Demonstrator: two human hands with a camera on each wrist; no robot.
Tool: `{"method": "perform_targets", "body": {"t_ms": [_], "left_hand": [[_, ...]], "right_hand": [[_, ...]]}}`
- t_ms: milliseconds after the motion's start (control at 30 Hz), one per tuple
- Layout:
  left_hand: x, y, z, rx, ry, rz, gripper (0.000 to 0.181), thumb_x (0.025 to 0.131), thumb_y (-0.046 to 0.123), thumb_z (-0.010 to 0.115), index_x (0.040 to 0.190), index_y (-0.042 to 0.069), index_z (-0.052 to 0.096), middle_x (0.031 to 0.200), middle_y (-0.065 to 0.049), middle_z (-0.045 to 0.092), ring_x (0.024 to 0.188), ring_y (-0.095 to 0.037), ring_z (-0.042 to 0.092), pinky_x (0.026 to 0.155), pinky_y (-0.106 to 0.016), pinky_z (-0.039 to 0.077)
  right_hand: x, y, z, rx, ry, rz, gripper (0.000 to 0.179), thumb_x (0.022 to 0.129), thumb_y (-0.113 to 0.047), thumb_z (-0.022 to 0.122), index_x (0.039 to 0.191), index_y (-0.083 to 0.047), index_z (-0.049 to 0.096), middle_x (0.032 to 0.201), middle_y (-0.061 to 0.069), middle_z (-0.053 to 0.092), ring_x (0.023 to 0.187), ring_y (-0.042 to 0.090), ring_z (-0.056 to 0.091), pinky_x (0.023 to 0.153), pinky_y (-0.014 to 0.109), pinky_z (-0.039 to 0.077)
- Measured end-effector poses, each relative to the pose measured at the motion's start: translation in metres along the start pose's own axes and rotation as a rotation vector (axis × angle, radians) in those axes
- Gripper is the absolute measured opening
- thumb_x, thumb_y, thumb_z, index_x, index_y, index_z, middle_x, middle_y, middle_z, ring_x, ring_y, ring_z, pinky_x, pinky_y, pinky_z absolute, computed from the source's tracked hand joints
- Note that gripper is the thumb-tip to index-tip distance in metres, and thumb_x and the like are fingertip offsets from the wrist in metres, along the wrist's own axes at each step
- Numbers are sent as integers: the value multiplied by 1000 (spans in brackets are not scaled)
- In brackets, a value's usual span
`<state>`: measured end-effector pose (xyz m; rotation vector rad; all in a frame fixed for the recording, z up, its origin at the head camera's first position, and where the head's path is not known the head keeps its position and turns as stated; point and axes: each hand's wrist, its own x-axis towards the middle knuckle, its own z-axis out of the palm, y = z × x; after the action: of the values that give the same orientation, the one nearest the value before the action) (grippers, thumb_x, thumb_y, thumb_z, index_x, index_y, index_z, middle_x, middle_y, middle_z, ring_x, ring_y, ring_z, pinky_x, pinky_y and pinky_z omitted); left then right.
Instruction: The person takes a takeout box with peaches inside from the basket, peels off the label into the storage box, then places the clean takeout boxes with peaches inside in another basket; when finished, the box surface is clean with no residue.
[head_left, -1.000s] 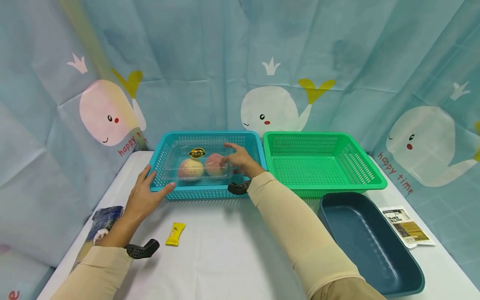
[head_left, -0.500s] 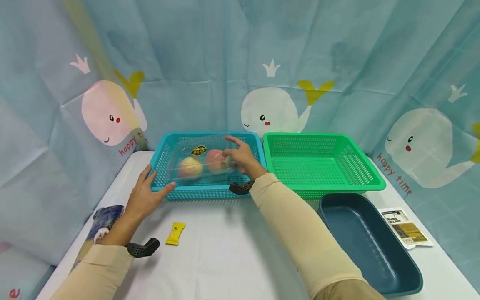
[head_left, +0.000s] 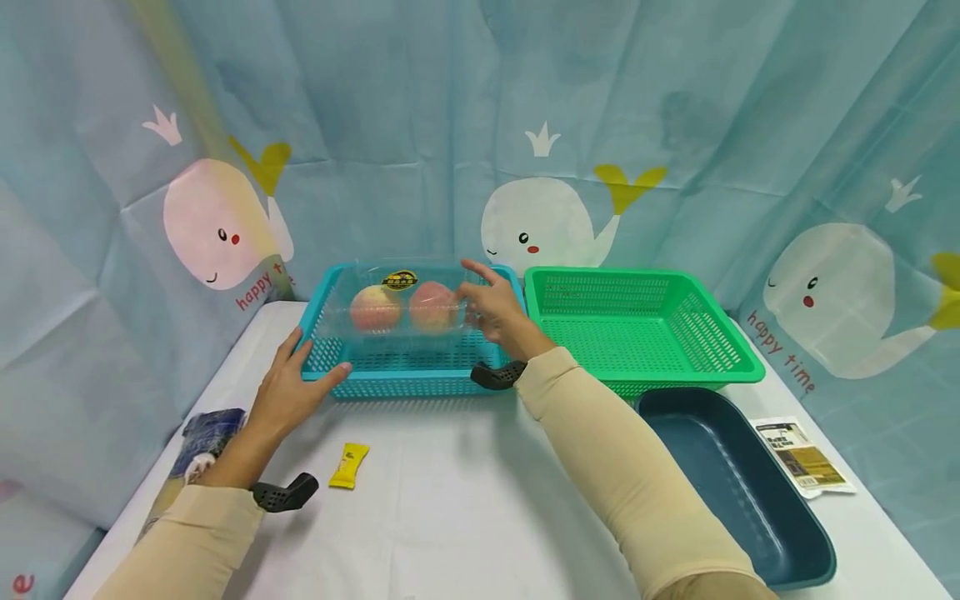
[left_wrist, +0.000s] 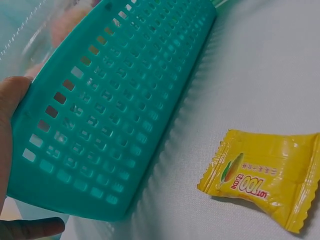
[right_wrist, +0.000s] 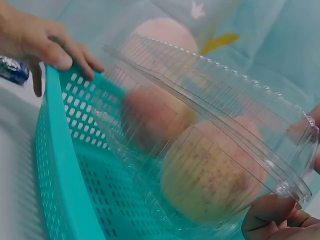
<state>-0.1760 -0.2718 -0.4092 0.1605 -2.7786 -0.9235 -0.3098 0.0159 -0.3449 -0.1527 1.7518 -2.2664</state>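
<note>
A clear plastic fruit box with a black-and-gold sticker holds two peaches. It is tilted above the blue basket. My right hand grips the box's right end, thumb and fingers around its edge in the right wrist view. My left hand rests at the basket's front left corner, fingers spread. Its thumb touches the rim, and another finger lies outside the corner in the left wrist view. A yellow wrapped candy lies on the table in front of the basket.
To the right of the blue basket stands a green basket. A dark blue tub sits at the front right, with a white and brown packet beside it. A blue packet lies partly behind my left arm.
The fruit box has risen from inside the blue basket and tilted, with my right hand holding its right end. My left hand stays at the basket's corner.
</note>
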Motion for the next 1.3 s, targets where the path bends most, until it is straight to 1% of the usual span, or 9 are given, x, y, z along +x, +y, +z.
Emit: {"method": "perform_targets", "body": {"t_ms": [133, 400, 600, 700, 800, 867, 1000, 1067, 1300], "left_hand": [[1, -1, -1, -6, 4, 0, 99, 88, 61, 57, 148, -10, 23, 159, -18, 4, 136, -53, 17, 99, -73, 22], [-2, -2, 2, -3, -1, -17, 100, 87, 63, 57, 148, -10, 23, 158, -19, 4, 136, -52, 16, 100, -72, 22], [-4, -1, 1, 11, 2, -22, 101, 87, 64, 56, 148, -10, 22, 158, -21, 5, 135, -53, 17, 99, -71, 23], [-4, -1, 1, 11, 1, -17, 101, 87, 64, 56, 148, -10, 22, 158, -21, 5, 135, -53, 18, 99, -72, 23], [-2, -1, 1, 12, 10, -3, 100, 87, 63, 57, 147, -11, 24, 157, -21, 6, 135, -53, 19, 99, -71, 24], [-2, -1, 1, 13, 18, 10, 98, 88, 60, 58, 147, -11, 24, 158, -21, 6, 135, -53, 20, 99, -71, 25], [-2, -2, 1, 24, 38, 42, 90, 90, 52, 59, 145, -12, 28, 157, -21, 9, 133, -54, 23, 98, -71, 27], [-2, -3, 1, 31, 42, 48, 89, 91, 52, 58, 144, -13, 29, 157, -21, 9, 132, -54, 24, 97, -71, 27], [-2, -1, 1, 24, 30, 22, 97, 89, 60, 57, 145, -12, 26, 158, -21, 6, 133, -54, 21, 98, -72, 26]], "right_hand": [[-7, -7, -3, 32, -11, -10, 64, 80, 7, 61, 134, -29, 57, 89, 12, 59, 47, 15, 31, 42, 27, 31], [-34, -19, -18, 71, -30, -57, 68, 82, 9, 56, 143, -20, 50, 112, 19, 53, 47, 15, 34, 40, 26, 35], [-62, -29, -25, 51, -44, -78, 62, 86, 7, 54, 142, -21, 51, 88, 10, 53, 53, 12, 42, 43, 26, 39], [-77, -32, -27, 74, -42, -77, 62, 86, 8, 53, 141, -21, 51, 112, 10, 52, 60, 11, 46, 45, 26, 40], [-94, -34, -30, 96, -38, -82, 65, 84, 9, 53, 141, -21, 51, 130, 10, 39, 63, 11, 45, 48, 27, 39], [-105, -35, -33, 99, -36, -87, 66, 84, 9, 53, 142, -21, 50, 124, 10, 42, 62, 12, 44, 51, 29, 38], [-125, -35, -41, 98, -36, -97, 67, 84, 9, 52, 144, -20, 46, 86, 7, 48, 64, 14, 44, 54, 31, 37], [-135, -34, -46, 94, -38, -109, 67, 85, 9, 52, 145, -19, 45, 79, 5, 46, 66, 15, 44, 53, 31, 37], [-168, -28, -66, 36, -28, -151, 69, 85, 11, 51, 147, -18, 40, 90, 7, 41, 73, 16, 45, 52, 27, 41]]}}
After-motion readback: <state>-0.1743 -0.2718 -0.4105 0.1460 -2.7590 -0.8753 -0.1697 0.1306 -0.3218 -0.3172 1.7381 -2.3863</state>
